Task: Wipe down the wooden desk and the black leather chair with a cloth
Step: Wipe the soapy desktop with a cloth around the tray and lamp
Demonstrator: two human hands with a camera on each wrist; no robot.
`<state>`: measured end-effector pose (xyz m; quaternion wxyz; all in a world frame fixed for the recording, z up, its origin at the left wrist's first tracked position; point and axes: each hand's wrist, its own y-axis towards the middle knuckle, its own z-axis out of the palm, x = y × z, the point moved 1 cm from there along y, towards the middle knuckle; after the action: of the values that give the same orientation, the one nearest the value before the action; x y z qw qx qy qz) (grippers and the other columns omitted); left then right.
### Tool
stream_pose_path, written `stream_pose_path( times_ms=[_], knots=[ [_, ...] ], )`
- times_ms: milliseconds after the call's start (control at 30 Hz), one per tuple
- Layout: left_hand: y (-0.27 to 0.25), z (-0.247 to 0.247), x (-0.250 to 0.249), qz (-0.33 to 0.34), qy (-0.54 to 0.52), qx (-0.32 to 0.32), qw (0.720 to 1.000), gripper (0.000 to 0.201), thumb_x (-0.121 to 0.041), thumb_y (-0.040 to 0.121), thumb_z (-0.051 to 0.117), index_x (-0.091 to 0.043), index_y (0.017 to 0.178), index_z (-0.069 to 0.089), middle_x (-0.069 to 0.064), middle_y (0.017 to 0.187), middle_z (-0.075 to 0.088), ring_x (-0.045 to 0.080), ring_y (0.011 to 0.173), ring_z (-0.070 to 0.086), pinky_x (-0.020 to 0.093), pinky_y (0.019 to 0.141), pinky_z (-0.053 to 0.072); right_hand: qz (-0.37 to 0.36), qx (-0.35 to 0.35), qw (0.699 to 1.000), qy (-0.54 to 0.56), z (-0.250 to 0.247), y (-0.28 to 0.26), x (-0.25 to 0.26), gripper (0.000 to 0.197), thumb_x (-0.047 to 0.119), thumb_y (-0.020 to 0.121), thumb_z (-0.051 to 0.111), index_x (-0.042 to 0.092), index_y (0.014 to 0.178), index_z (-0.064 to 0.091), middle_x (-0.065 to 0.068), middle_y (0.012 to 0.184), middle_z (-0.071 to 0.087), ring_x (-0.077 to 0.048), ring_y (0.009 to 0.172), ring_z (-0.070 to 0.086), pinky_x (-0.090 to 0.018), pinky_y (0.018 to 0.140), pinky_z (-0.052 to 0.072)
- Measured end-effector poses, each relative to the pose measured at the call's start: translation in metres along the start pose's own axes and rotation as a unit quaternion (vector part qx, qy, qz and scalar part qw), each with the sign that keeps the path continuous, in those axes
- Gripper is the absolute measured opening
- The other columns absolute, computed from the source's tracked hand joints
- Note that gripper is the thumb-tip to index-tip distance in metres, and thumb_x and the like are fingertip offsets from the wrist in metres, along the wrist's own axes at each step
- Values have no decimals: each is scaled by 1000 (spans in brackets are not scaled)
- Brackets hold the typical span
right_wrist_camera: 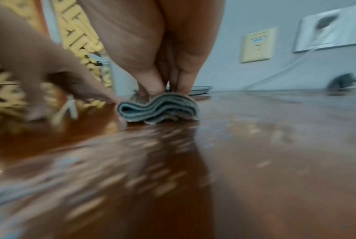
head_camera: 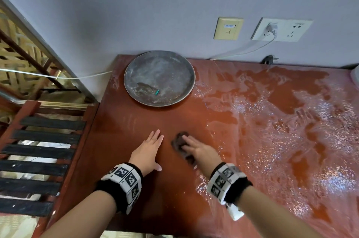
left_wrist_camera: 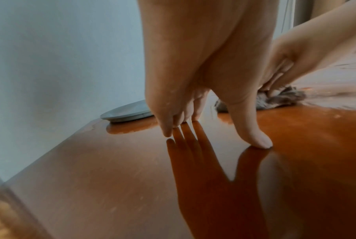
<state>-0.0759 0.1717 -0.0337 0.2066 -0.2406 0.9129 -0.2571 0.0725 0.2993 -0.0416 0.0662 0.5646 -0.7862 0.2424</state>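
Observation:
The red-brown wooden desk fills the head view. A folded dark grey cloth lies near its front middle. My right hand presses down on the cloth with straight fingers; the right wrist view shows the fingertips on the cloth's folded layers. My left hand rests flat on bare wood just left of the cloth. In the left wrist view its fingertips and thumb touch the glossy desk, holding nothing. The right wrist view is motion-blurred.
A round grey metal tray with a small green item sits at the back left by the wall. Wet, foamy streaks cover the desk's right half. Wall sockets and a white cable lie behind. A black-slatted wooden seat stands left.

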Motion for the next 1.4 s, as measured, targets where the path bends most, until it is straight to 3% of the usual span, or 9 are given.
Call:
stream_pose_path(
  times_ms=[333, 433, 567, 700, 833, 1067, 1133, 1233, 1400],
  knots=[
    [2, 1, 9, 12, -37, -16, 999, 111, -30, 75, 77, -23, 152, -3, -8, 157, -18, 7, 144, -12, 26, 119, 9, 191, -61, 980, 3, -50, 30, -83, 66, -4, 82, 56, 22, 140, 40, 6, 156, 14, -16, 143, 20, -34, 115, 25],
    [4, 1, 8, 8, -38, -17, 999, 113, -28, 73, 79, -22, 152, -2, -7, 157, -17, 8, 145, -11, 26, 119, 10, 89, -41, 995, -18, -32, 30, -58, 58, -3, 88, 49, 20, 140, 40, 6, 156, 11, -16, 145, 13, -38, 114, 29],
    [6, 2, 6, 4, -28, -15, 999, 114, -27, 73, 79, -20, 152, -3, -5, 157, -18, 11, 145, -12, 27, 119, 10, -131, 10, 991, -1, 4, 16, -21, 46, -5, 67, 73, 11, 110, 68, -7, 136, 52, -28, 124, 51, -41, 81, 56],
    [0, 5, 4, -5, -24, -13, 1000, 108, -27, 77, 76, -22, 152, -3, -6, 157, -18, 10, 145, -11, 29, 119, 12, 6, -47, 999, -2, -33, 30, -64, 48, 5, 88, 56, 24, 132, 52, 3, 153, 26, -19, 136, 36, -29, 114, 29],
    [-15, 14, 10, -9, -23, 0, 1000, 108, -26, 77, 75, -27, 151, -3, -8, 156, -19, 9, 145, -12, 30, 118, 17, 160, -43, 986, -34, -58, 26, -102, 57, 6, 86, 60, 27, 138, 44, 9, 155, 20, -21, 131, 42, -30, 111, 32],
    [-56, 32, 23, -21, -37, 4, 999, 99, -15, 81, 71, -25, 152, 3, -8, 157, -16, 8, 145, -9, 26, 115, 22, -11, 48, 998, -31, 5, 16, 41, 53, 1, 90, 43, 15, 141, 38, -1, 158, 7, -22, 145, 12, -37, 113, 26],
    [-63, 31, 28, -19, -43, -3, 999, 87, -3, 84, 61, -21, 152, 10, -5, 158, -11, 9, 146, -3, 23, 113, 21, -30, 44, 997, -58, 47, 6, 88, 47, 8, 91, 29, 12, 135, 46, -3, 155, 20, -23, 142, 24, -36, 103, 41],
    [-76, 32, 34, -19, -49, -20, 998, 81, 12, 84, 42, -22, 151, 14, -4, 159, -5, 9, 146, 3, 20, 112, 18, 11, 121, 992, 43, 81, -27, 121, 47, 19, 77, 31, 25, 93, 75, 4, 120, 65, -12, 98, 68, -18, 55, 53],
    [-84, 43, 33, -43, -35, -13, 998, 89, 1, 85, 58, -24, 152, 6, -6, 158, -11, 11, 146, 0, 27, 109, 32, 28, -22, 999, -28, 47, -60, 53, 61, 0, 86, 53, 16, 142, 35, 1, 158, 3, -17, 145, 12, -26, 114, 21]
  ],
)
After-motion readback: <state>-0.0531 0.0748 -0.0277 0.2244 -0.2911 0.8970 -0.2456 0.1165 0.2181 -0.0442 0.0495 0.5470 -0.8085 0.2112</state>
